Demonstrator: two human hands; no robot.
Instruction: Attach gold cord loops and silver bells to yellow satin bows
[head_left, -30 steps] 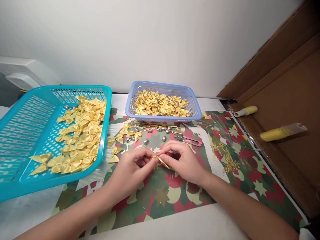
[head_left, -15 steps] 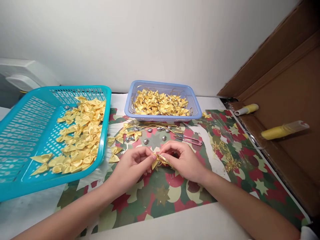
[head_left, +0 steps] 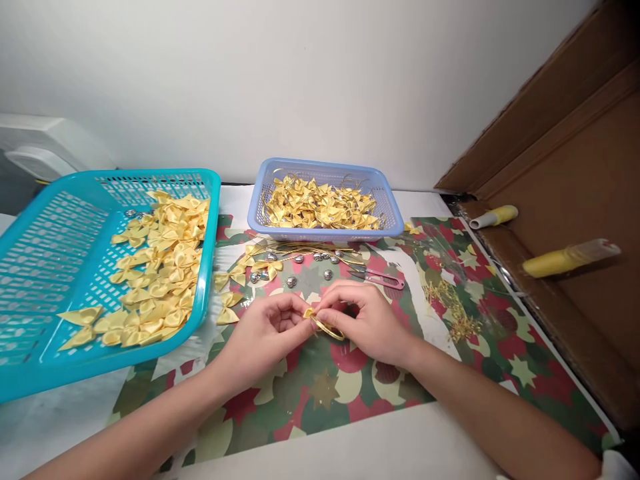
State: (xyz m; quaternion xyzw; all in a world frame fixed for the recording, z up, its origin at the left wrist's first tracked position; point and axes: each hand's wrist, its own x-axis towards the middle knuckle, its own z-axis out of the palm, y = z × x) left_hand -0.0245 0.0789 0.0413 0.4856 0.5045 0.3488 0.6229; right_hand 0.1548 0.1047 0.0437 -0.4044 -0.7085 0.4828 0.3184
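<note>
My left hand [head_left: 263, 333] and my right hand [head_left: 367, 320] meet over the patterned paper [head_left: 325, 387], fingertips pinched together. Between them they hold a small yellow satin bow with a loop of gold cord [head_left: 323, 323] hanging from it. Several silver heart beads [head_left: 293, 267] and loose gold cords [head_left: 310, 251] lie just beyond my fingers. Pink thread snips [head_left: 380, 279] rest behind my right hand. A few loose yellow bows [head_left: 230, 308] lie left of my left hand.
A teal basket [head_left: 60, 267] with several plain yellow bows stands at the left. A lilac basket [head_left: 325, 200] of bows with cords sits at the back centre. Gold offcuts [head_left: 450, 307] lie on the paper at right. Two yellow-tipped tubes [head_left: 570, 257] rest on the brown cardboard.
Both hands stayed in place, working the bow and cord between the fingertips. The bow has turned and the cord loop now hangs lower to the right.
</note>
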